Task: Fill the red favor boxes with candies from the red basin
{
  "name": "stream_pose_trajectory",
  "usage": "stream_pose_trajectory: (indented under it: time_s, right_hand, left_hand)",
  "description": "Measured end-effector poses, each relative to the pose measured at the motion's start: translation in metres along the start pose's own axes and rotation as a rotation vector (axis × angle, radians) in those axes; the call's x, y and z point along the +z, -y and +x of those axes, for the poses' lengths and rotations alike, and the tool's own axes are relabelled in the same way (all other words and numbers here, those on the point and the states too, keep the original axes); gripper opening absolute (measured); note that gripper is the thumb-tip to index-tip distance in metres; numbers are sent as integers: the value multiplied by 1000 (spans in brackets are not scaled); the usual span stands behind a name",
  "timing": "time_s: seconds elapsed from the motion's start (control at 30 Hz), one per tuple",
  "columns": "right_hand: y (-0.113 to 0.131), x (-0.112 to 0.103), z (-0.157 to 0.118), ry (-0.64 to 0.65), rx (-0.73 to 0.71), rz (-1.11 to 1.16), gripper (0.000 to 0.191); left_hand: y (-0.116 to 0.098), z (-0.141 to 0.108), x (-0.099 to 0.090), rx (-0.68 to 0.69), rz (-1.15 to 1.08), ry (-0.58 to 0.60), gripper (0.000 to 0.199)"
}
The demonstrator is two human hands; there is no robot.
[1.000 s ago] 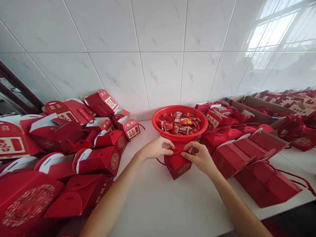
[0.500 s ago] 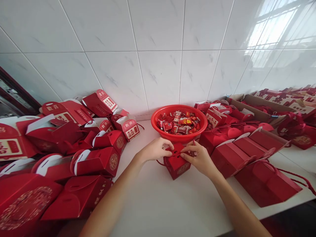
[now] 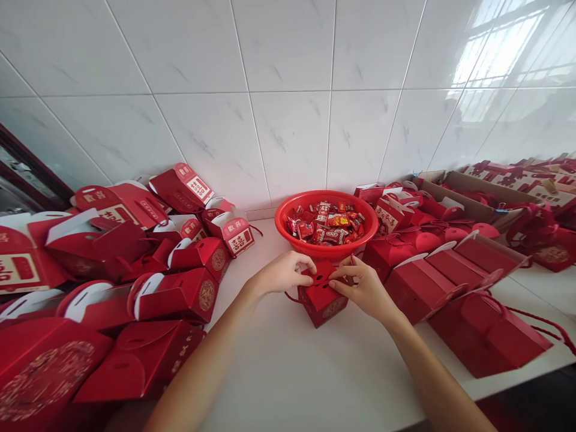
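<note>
A small red gift box (image 3: 322, 313) stands on the white counter (image 3: 288, 372), with dark holes in its folded top and a round pale pattern on one end. My left hand (image 3: 286, 273) grips the top flap from the left, thumb and fingers curled over its edge. On the opposite side, my right hand (image 3: 360, 284) holds the top with thumb and fingertips; something thin and red shows by its fingers, too small to name. A bit of red cord sticks out at the box's left side. Just behind stands a red plastic basket (image 3: 282, 231) of wrapped candies (image 3: 330, 225).
Red gift boxes (image 3: 180, 294), several with flaps up, crowd the left side. More red boxes (image 3: 490, 336) with cords stand in rows at right. Behind those, a cardboard carton (image 3: 477, 195) holds red items. A tiled wall (image 3: 288, 138) closes off the back.
</note>
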State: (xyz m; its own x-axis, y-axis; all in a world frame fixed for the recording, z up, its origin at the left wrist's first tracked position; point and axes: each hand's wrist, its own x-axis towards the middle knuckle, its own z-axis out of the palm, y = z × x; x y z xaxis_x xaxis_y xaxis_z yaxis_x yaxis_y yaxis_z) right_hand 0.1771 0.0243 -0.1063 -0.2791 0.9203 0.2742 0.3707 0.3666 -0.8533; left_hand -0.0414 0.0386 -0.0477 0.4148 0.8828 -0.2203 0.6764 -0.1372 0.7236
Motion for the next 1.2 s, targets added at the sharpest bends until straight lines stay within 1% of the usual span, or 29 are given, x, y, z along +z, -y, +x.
stream_pose_trajectory:
  time_s: [0.33, 0.47, 0.6, 0.77, 0.87, 0.97, 1.1, 1.2]
  right_hand:
    - [3, 1, 0, -25, -5, -13, 9]
    - [7, -1, 0, -42, -24, -14, 9]
    - [10, -2, 0, -52, -23, -18, 10]
    - [17, -6, 1, -94, -17, -60, 12]
    - [26, -10, 3, -104, -24, -33, 15]
    - [36, -18, 7, -81, -14, 30, 17]
    - [51, -29, 14, -62, 23, 22, 19]
    - [66, -35, 20, -35, -1, 43, 20]
  left_hand:
    - [-10, -5, 1, -17, 64, -27, 21]
    - [-14, -8, 2, -18, 87, -48, 24]
    - [-16, -12, 1, 8, 55, -63, 31]
    - [-21, -22, -8, 7, -90, -36, 45]
    - [-25, -31, -16, 47, -234, -1, 43]
    - [-27, -39, -24, 71, -398, 21, 41]
    - [-27, -44, -31, 59, -547, -24, 51]
    - [-28, -46, -32, 90, -637, -46, 56]
